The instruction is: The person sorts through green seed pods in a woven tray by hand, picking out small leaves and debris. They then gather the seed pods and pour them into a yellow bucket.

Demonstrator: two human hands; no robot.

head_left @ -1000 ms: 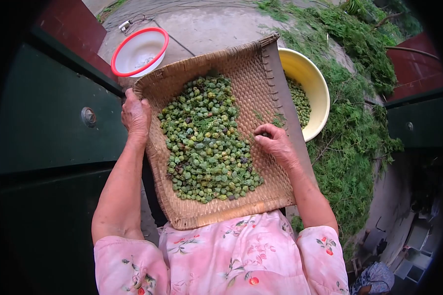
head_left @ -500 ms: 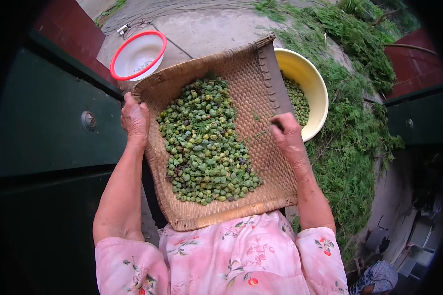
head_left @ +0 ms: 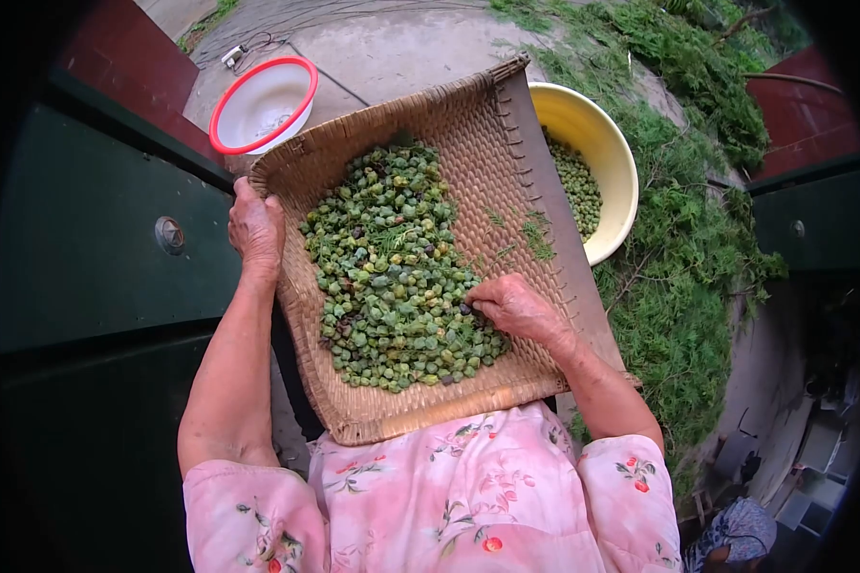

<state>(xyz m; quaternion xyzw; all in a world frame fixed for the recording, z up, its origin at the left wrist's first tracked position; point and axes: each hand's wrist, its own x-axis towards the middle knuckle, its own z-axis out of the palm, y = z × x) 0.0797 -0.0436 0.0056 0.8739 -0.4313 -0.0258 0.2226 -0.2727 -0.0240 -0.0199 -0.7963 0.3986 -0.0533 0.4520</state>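
Left hand (head_left: 256, 227) grips the woven tray (head_left: 535, 346) at its left edge. Right fingers (head_left: 480, 294) pinch at the near-right of the green cones (head_left: 392, 277); contents unclear. One-handed support could let the tray tip, spilling cones.

Shows grey concrete ground (head_left: 401, 62) in soft daylight, with a thin dark cable (head_left: 339, 84) across it. At left, rises to a dark green panel (head_left: 86, 248) bearing a round metal fitting (head_left: 170, 235), beside a dull red panel (head_left: 148, 81). At right, repeats both colours.
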